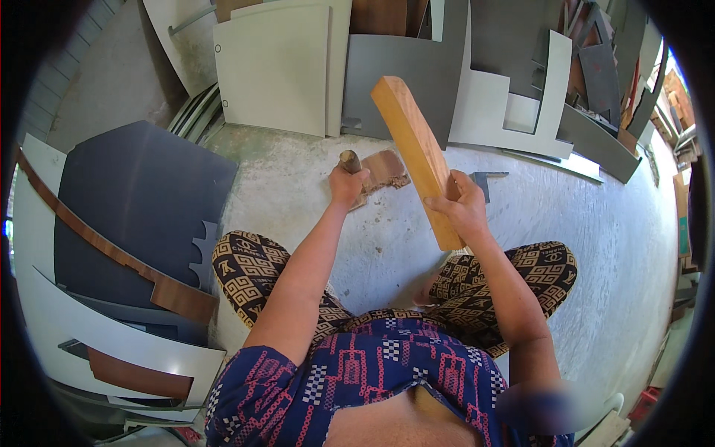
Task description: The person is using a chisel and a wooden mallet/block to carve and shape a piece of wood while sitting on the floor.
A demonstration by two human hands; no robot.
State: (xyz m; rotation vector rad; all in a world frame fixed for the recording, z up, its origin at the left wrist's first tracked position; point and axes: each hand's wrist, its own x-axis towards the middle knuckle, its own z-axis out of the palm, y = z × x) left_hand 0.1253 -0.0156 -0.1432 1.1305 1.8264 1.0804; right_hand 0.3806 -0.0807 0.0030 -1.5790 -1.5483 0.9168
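My right hand (463, 205) is closed round the lower part of a long, squared wooden block (414, 141), which is raised and tilted with its far end to the left. In my left hand (346, 185) is a short, round wooden handle (348, 159), gripped in a fist with its butt end showing. Whatever is fixed to the handle's lower end is hidden by the hand. Beneath that fist a brown piece of board (385, 167) with a ragged, chipped edge lies on the floor. Just beyond my right hand is a dark metal square (486, 185), partly covered by the hand.
I sit low on a pale concrete floor (596, 246), knees spread to both sides. Light panels (279, 71) and grey panels (406, 82) lean along the far side. Dark sheets (141, 194) and a brown strip (182, 296) lie at the left. Offcuts (596, 82) crowd the far right.
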